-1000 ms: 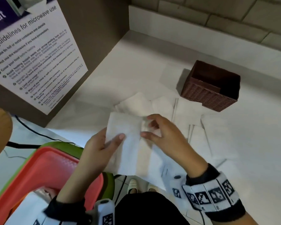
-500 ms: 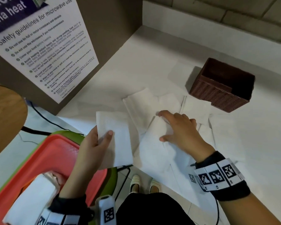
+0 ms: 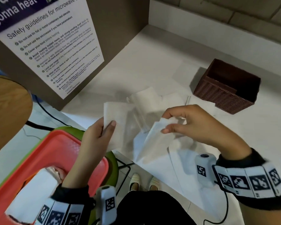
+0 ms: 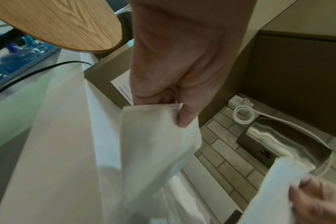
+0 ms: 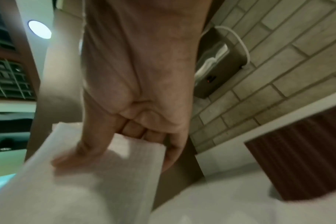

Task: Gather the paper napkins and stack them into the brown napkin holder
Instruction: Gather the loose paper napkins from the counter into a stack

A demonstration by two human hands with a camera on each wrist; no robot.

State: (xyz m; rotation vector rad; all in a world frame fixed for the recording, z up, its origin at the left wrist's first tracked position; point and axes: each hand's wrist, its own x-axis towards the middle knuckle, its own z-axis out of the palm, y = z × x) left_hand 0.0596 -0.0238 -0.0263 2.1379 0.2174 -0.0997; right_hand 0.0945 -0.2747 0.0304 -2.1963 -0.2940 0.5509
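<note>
My left hand [image 3: 102, 130] pinches a folded white napkin [image 3: 120, 120] between thumb and fingers, held over the counter's near edge; the left wrist view shows this napkin [image 4: 153, 136] hanging from the thumb. My right hand [image 3: 185, 124] has lifted a second white napkin [image 3: 154, 140] by its top edge, gripped between thumb and curled fingers [image 5: 125, 145]. Several more napkins [image 3: 148, 98] lie spread on the white counter [image 3: 152, 62]. The brown woven napkin holder [image 3: 225, 88] stands at the far right, with no napkins visible in it.
A brown panel carrying a microwave safety poster [image 3: 52, 51] walls the counter's left side. A brick wall [image 3: 234, 12] runs behind. Below the counter edge are a red and green tray [image 3: 52, 153], a round wooden seat [image 3: 6, 108] and a black cable [image 3: 44, 109].
The right hand, which lay flat on the napkins on the counter half a second ago, has picked one up. The left hand keeps holding its napkin.
</note>
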